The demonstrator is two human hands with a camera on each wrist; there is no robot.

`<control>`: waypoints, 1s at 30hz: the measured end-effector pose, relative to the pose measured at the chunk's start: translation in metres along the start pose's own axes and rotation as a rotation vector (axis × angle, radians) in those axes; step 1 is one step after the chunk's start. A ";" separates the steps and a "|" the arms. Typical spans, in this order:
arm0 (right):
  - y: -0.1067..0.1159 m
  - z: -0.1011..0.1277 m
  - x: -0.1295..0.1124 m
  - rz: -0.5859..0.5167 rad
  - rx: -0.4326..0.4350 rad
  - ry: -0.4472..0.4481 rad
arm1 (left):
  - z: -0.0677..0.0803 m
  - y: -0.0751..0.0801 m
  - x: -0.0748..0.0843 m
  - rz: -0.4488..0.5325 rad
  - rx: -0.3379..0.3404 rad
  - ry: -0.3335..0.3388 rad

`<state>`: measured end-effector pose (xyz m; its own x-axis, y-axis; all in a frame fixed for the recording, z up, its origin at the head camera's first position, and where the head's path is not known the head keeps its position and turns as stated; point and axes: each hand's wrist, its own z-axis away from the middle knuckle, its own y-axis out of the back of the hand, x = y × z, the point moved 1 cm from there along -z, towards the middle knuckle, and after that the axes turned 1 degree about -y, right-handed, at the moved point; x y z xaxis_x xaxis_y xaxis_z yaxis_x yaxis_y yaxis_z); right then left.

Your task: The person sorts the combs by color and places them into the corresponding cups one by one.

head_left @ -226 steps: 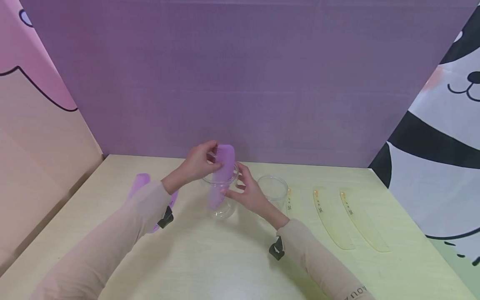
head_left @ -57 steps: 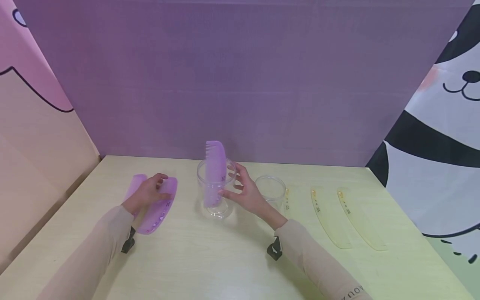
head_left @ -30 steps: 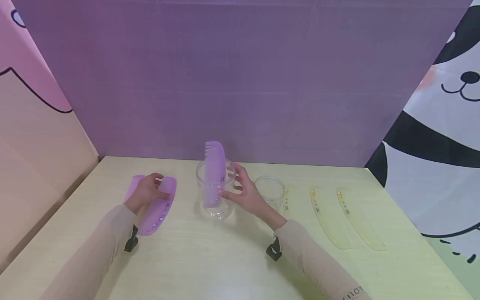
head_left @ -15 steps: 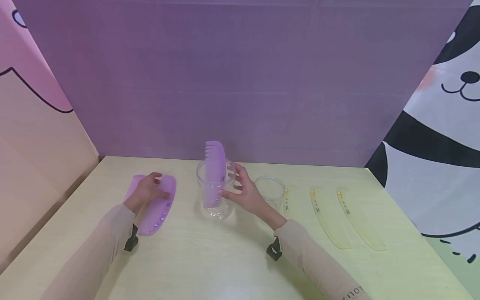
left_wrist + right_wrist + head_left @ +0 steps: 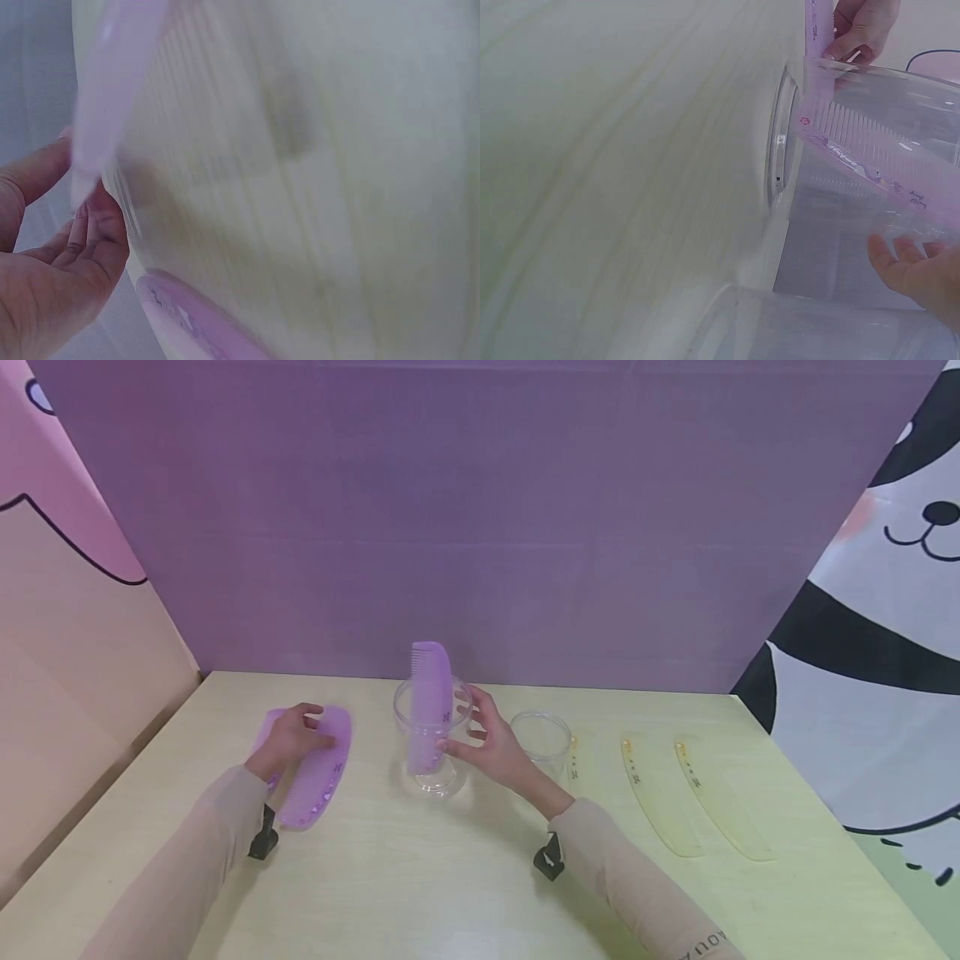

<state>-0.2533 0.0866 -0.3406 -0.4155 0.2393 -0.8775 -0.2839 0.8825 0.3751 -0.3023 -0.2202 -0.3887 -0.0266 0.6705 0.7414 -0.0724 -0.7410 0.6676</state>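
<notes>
Head view shows left hand (image 5: 294, 742) pinching a flat purple comb (image 5: 315, 774), seemingly; right hand (image 5: 491, 747) open against the cup (image 5: 432, 739).

The person is wearing a long-sleeved top in a pale beige-pink, its sleeves (image 5: 187, 868) fitting closely and reaching down to both wrists. A small black device with a pale marking is sitting strapped under each wrist (image 5: 550, 857). Dark capital letters are running along the right sleeve (image 5: 705, 943) near the bottom edge of the head view, only partly showing.
</notes>
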 end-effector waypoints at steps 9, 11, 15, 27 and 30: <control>0.000 -0.001 0.000 -0.002 0.003 -0.002 | 0.000 0.005 0.002 0.038 0.025 -0.017; 0.000 -0.001 0.000 -0.002 0.003 0.001 | 0.000 0.006 0.002 0.032 0.034 -0.026; 0.000 -0.001 0.000 -0.004 0.003 0.004 | 0.000 0.009 0.004 0.030 0.048 -0.048; 0.000 0.000 0.001 -0.016 -0.003 -0.005 | 0.005 0.020 0.016 0.040 0.043 -0.112; 0.000 0.000 0.001 -0.014 0.000 -0.003 | 0.004 0.024 0.019 0.047 0.041 -0.133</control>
<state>-0.2540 0.0864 -0.3414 -0.4094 0.2280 -0.8834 -0.2894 0.8858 0.3628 -0.3007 -0.2250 -0.3581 0.1034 0.6264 0.7726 -0.0329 -0.7742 0.6321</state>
